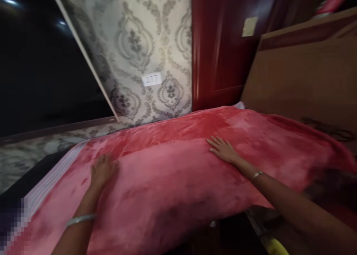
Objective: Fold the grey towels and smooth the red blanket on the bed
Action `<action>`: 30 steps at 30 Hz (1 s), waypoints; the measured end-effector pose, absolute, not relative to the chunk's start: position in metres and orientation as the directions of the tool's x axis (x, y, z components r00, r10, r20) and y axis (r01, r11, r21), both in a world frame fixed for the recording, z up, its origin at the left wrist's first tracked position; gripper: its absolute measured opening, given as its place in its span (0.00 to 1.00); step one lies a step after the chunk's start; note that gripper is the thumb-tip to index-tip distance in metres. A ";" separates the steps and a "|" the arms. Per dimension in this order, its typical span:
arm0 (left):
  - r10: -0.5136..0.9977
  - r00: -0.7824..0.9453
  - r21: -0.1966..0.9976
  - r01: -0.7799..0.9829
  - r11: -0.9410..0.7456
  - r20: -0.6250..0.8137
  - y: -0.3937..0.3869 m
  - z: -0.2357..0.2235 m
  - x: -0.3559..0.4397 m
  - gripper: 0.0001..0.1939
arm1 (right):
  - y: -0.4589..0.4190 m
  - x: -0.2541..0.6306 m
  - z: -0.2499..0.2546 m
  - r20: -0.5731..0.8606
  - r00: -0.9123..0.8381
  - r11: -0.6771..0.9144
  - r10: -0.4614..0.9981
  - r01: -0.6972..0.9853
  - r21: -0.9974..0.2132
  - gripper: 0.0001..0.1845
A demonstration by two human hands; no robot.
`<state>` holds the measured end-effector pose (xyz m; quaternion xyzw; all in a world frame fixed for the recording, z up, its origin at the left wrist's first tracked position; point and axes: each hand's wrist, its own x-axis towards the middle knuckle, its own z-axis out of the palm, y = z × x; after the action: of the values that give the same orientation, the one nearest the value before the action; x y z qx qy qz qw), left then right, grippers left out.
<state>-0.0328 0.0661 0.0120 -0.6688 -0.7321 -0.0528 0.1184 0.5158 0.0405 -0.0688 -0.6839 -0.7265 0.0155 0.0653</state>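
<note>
Blanket (173, 173), red and plush, lies spread over the bed (52, 177) and fills the lower middle of the view, running from the lower left corner up to a raised hump near the wooden headboard (301, 76) on the right. Its far edge follows the foot of the patterned wallpaper wall (145, 35), and its near right edge hangs loose over a dark gap.

The left hand (102, 169) rests palm down on the blanket left of centre, fingers (107, 160) spread and flat against the pile, gripping nothing; it is somewhat blurred. A silver bangle (80, 219) circles that wrist. The right hand (223, 149) lies flat on the blanket further along, right of centre and near the fold line across the fabric, its fingers (213, 141) stretched out and slightly fanned, pressing the surface rather than holding it. A thin bracelet (257, 174) sits on the right wrist. The two hands are well apart.

Along the left side a striped sheet edge (51, 178) shows beside the blanket. On the wall above sits a small white label (151, 79) reading 277. A dark red wooden door (220, 43) stands between the wallpaper and the headboard, with a pale sticker (249, 26) on it. A yellow object (275, 246), too cut off to identify, shows at the bottom right.
</note>
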 end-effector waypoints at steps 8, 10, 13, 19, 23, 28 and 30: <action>0.937 0.340 -0.013 0.940 -0.340 0.074 0.076 -0.009 0.147 0.31 | 0.029 0.498 -0.037 0.049 -0.068 0.078 0.996 0.971 -0.225 0.34; 0.940 0.330 -0.041 0.944 -0.328 0.083 0.072 -0.018 0.162 0.30 | 0.024 0.478 -0.035 0.067 -0.174 0.185 0.983 0.945 -0.270 0.35; 0.938 0.320 -0.071 0.947 -0.312 0.137 0.069 -0.029 0.167 0.30 | 0.022 0.450 -0.037 0.086 -0.399 0.405 0.913 0.855 -0.324 0.34; 0.945 0.305 -0.096 0.951 -0.295 0.120 0.073 -0.033 0.165 0.29 | 0.047 0.505 -0.036 0.056 -0.255 0.261 0.965 0.940 -0.222 0.32; 0.944 0.303 -0.104 0.951 -0.290 0.132 0.075 -0.034 0.165 0.30 | 0.036 0.615 -0.033 0.035 0.197 -0.188 0.980 0.967 -0.171 0.31; 0.943 0.308 -0.109 0.949 -0.296 0.127 0.078 -0.036 0.164 0.30 | -0.012 0.718 -0.030 0.008 0.565 -0.557 0.825 0.817 -0.148 0.31; 0.940 0.311 -0.117 0.948 -0.296 0.138 0.079 -0.038 0.163 0.31 | -0.020 0.730 -0.027 0.006 0.637 -0.629 0.771 0.763 -0.148 0.31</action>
<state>0.1627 0.0793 -0.0377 -0.8047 -0.5866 -0.0215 0.0883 0.7303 -0.0205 -0.0274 -0.9020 -0.4253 0.0289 0.0683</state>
